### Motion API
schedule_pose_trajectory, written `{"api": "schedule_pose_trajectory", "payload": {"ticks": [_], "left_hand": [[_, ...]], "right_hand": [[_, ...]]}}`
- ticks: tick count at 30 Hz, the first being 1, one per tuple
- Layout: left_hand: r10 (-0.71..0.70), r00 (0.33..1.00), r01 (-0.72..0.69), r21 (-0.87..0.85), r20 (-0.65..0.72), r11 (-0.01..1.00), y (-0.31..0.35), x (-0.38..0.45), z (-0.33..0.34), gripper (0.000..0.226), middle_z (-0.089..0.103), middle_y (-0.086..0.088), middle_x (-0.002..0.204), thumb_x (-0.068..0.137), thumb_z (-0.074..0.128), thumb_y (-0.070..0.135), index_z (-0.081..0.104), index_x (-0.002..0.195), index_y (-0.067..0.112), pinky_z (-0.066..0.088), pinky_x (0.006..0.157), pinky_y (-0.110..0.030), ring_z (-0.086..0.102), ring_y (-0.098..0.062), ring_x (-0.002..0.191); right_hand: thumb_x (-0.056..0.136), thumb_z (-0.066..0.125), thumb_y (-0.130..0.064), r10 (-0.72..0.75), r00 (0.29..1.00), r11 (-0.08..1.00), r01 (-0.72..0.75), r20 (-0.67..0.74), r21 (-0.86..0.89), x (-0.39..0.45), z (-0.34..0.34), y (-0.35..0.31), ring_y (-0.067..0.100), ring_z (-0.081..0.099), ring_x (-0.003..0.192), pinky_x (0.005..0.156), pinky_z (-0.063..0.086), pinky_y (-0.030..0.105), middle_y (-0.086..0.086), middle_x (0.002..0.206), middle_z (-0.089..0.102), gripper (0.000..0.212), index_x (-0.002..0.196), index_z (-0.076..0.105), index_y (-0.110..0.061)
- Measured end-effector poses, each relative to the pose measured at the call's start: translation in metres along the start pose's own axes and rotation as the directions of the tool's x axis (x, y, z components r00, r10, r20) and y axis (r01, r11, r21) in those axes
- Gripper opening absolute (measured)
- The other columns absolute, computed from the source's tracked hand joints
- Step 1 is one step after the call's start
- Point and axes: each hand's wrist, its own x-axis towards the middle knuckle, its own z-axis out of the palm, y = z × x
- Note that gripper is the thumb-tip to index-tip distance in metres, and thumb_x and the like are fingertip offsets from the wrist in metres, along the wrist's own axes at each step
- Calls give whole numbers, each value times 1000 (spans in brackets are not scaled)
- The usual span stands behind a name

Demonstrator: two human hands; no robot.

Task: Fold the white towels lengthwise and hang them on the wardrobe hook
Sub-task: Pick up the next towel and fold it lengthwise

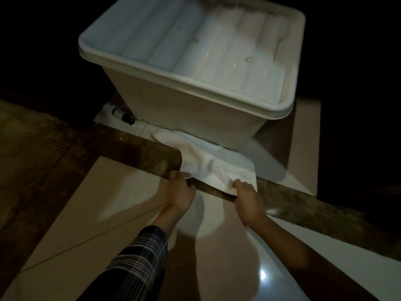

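Observation:
A white towel [201, 161] lies crumpled on the floor across a dark stone strip, just in front of a big plastic bin. My left hand [180, 192] pinches the towel's near left corner. My right hand [246, 195] grips the near right corner. Both hands are low, close to the floor, about a towel's width apart. The towel's far end reaches the bin's base. No wardrobe hook is in view.
A large cream plastic bin [191, 105] stands ahead, filled with several rolled white towels [227, 53]. A small dark-capped bottle [121, 115] lies at its left base. The dark stone strip [134, 148] runs diagonally across glossy beige tiles [104, 203]. Surroundings are dark.

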Motion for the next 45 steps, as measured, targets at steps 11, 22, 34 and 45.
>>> {"api": "schedule_pose_trajectory", "payload": {"ticks": [11,22,34,45], "left_hand": [[-138,988,105,-336,-74,936,65,-5,-99,44,21,-11,144,91,46,-6,47,128,16,50,95,-44,46,-27,114],[-192,977,111,-547,-93,830,205,-81,-273,30,68,-9,100,85,65,10,59,114,6,51,91,-34,63,-21,99],[-41,993,-32,-598,-107,801,434,-236,-491,16,69,4,84,85,68,17,64,78,31,54,85,-39,67,-19,89],[-72,989,-67,-837,-126,542,586,-351,-572,12,69,-12,89,94,55,10,63,88,16,57,72,-28,70,-20,83]], "right_hand": [[90,50,-52,53,997,968,-64,51,243,0,-120,-10,23,60,77,65,44,28,-1,81,60,32,95,61,-22],[95,53,-30,81,995,821,-36,-53,570,-64,-349,-69,10,56,64,58,39,15,-5,66,62,22,78,67,-27],[95,43,-8,271,959,553,-223,80,803,-213,-658,-116,19,53,102,80,41,26,12,124,57,32,125,55,-12],[96,50,-15,217,951,206,177,-222,962,-349,-818,-132,9,68,93,70,56,21,-7,111,66,43,128,47,-44]]}}
